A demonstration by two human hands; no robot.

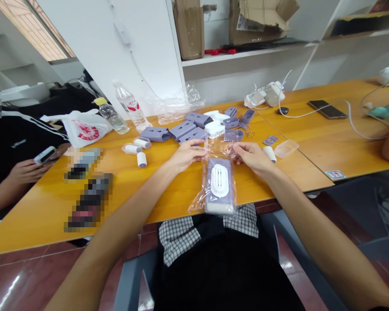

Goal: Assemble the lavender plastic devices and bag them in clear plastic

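Left hand: the left hand [184,156] sits at the left corner of the mouth of a clear bag [219,186]; its fingers are closed on the film, pinching it against the thumb.

Right hand: the right hand [251,158] does the same at the right corner, fingers closed on the film.

Things: the bag lies flat on the desk [48,216], its lower end reaching the front edge and seeming to overhang it slightly. Inside is a lilac case [215,172] with a white slotted pad [219,180] and a white roller [219,208]. Just beyond the hands lie white pads [214,128], lilac trays [233,135], and a small coil spring [250,134].

Why so: the hands stand well apart, probably to keep the film taut and the bag's mouth spread. The desk seems to carry the bag's weight, so the hands need not lift it. The loose parts look grouped by kind, perhaps to keep each within easy reach.

Rest: lilac cases [181,129] and white rollers [132,149] lie toward the desk's far left. Two water bottles [129,106] stand at the far edge. A phone [327,109] lies on the adjoining desk [311,151]. At the left edge, a co-worker's hand [26,171] holds a white device [45,154].
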